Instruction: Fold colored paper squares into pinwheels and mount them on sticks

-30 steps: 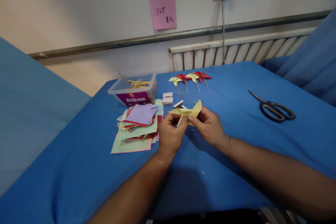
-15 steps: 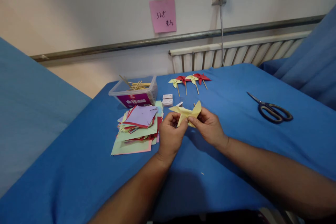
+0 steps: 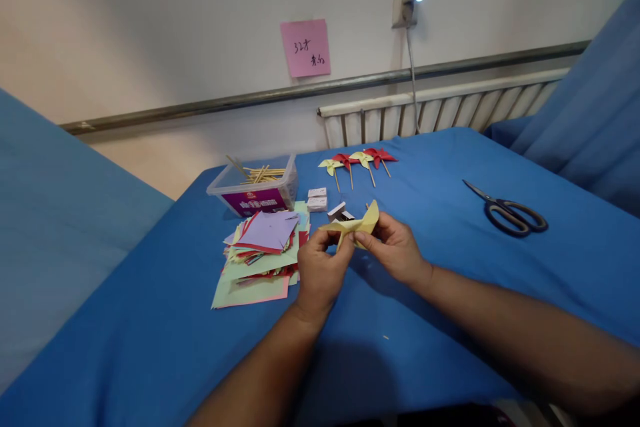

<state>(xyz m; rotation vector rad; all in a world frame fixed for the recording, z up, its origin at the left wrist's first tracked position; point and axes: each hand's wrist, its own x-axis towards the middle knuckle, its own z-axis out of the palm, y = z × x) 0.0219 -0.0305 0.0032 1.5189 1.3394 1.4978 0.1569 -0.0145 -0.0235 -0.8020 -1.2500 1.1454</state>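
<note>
Tipped a little more edge-on than half a second ago, the yellow paper pinwheel (image 3: 371,217) now leaves more of the small open box (image 3: 337,211) behind it in view, while both hands keep their pinch. Nearest, a tiny pale scrap (image 3: 385,337) lies on the blue cloth (image 3: 175,327), between the two forearms. Beyond it, the left hand (image 3: 320,273) holds the pinwheel's left side, fingers curled in close and thumb pressed near the paper's middle. From the other side, the right hand (image 3: 400,250) grips it with thumb and bent fingers, the two thumb tips almost meeting. So the pinwheel sits between both hands, above the cloth, and a short stick end (image 3: 367,205) shows just behind it. To the left, near the left hand, lies an uneven stack of coloured paper (image 3: 267,230), with purple on top and green sheets below. Well apart on the right rest the black-handled scissors (image 3: 515,217), their blades pointing away to the left. Past the hands are two small white boxes (image 3: 317,204), just beside a clear plastic tub (image 3: 287,195) of thin wooden sticks (image 3: 265,175). Farther back, four finished pinwheels (image 3: 357,159), yellow and red by turns, lie in a row. Behind the table run a white radiator (image 3: 450,110) and a metal pipe (image 3: 225,104), with a handwritten pink note (image 3: 306,50) on the wall above.
</note>
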